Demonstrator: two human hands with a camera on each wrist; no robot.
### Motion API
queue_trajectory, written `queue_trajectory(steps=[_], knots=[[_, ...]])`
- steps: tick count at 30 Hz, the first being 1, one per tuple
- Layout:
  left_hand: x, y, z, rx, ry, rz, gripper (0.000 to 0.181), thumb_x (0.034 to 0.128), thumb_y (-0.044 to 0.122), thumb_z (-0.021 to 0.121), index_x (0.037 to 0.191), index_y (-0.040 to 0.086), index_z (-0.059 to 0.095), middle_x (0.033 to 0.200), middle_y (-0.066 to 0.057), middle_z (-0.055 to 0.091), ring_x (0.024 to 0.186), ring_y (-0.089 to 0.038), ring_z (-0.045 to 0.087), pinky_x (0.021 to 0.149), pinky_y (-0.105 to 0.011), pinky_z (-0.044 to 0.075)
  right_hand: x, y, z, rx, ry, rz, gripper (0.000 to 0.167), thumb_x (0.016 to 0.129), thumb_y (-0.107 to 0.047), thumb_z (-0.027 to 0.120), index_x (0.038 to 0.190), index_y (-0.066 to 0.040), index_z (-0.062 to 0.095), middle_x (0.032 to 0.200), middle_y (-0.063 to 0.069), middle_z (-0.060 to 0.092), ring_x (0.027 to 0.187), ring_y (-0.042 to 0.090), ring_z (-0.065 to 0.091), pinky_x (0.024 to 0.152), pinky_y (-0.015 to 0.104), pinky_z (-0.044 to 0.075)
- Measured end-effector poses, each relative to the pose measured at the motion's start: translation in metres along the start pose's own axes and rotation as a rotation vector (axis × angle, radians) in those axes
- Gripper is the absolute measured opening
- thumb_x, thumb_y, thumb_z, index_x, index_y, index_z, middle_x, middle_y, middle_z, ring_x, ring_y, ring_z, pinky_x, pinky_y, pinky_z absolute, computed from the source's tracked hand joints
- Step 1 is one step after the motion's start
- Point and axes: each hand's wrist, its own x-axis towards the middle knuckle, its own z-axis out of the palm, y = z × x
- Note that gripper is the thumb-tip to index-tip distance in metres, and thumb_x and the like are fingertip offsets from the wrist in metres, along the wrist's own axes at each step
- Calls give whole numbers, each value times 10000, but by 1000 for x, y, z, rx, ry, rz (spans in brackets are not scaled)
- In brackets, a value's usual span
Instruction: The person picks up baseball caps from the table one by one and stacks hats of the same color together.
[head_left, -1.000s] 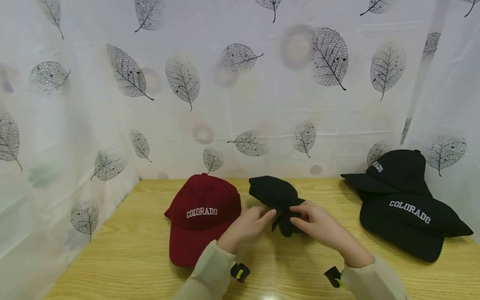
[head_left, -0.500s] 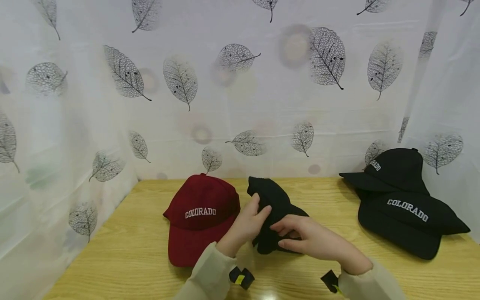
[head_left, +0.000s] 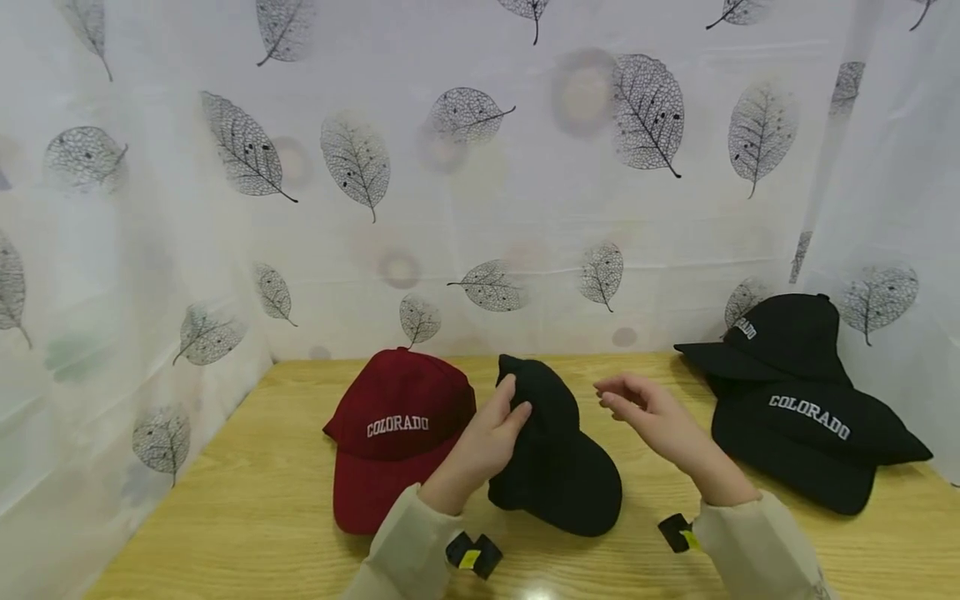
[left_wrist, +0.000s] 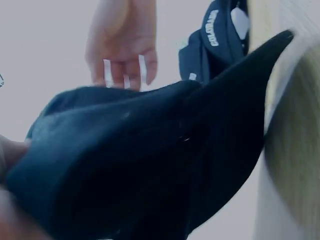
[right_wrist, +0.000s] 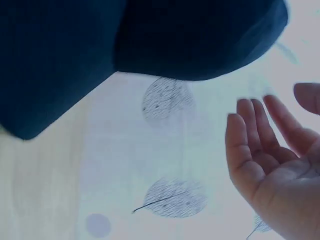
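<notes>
A black baseball cap (head_left: pixel 573 475) hangs tilted in the middle of the head view, its rounded brim pointing down and to the right. My left hand (head_left: pixel 480 437) grips it by its left side, thumb and fingers on the fabric. In the left wrist view the cap (left_wrist: pixel 150 145) fills the centre, with blurred fingers at the left edge. My right hand (head_left: pixel 660 425) is apart from the cap, to its right, fingers loosely bent and holding nothing. The right wrist view shows that hand's (right_wrist: pixel 275 165) palm, with the dark cap (right_wrist: pixel 200 37) across the top.
A red cap (head_left: pixel 397 442) lettered COLORADO sits on the wooden table (head_left: pixel 225 500), left of the black one. Two black caps, one (head_left: pixel 795 342) overlapping the other (head_left: pixel 817 433), lie at the right. A leaf-patterned curtain (head_left: pixel 480 208) stands behind.
The black cap has turned, its brim swinging down toward the front right. My left hand has taken hold of its left side. My right hand has moved off it, up and to the right.
</notes>
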Motion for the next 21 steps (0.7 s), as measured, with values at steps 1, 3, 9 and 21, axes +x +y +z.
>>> queue_trajectory(steps=[1,3,9,21], knots=[[0,1,-1,26,-22,24,505,963,85,328,1387,-46,88,1439,-164,100,1302,-229,91,1026,-421,118,1,3,-1,9,14,4,330,944,-189,429,1153,62,481,1108,182,520,989,320,505,805,329,443],[-1,4,-3,87,-58,74,405,957,70,345,1324,-71,249,1380,-184,256,1267,-221,219,1013,-408,190,2,6,-2,23,33,19,369,951,-218,411,1195,57,451,1159,197,487,1036,321,478,845,379,417],[-4,14,-7,214,-87,201,122,934,27,389,1017,-27,460,1030,-119,497,997,-170,448,884,-335,362,3,11,-3,64,46,-16,419,965,-235,365,1282,39,362,1295,213,361,1181,346,329,918,517,288],[-6,14,-8,219,-132,456,131,923,-4,396,891,37,516,766,-29,485,691,-98,426,640,-199,379,2,9,0,73,31,-127,389,979,-169,309,1310,35,337,1343,214,314,1230,341,268,897,109,269]])
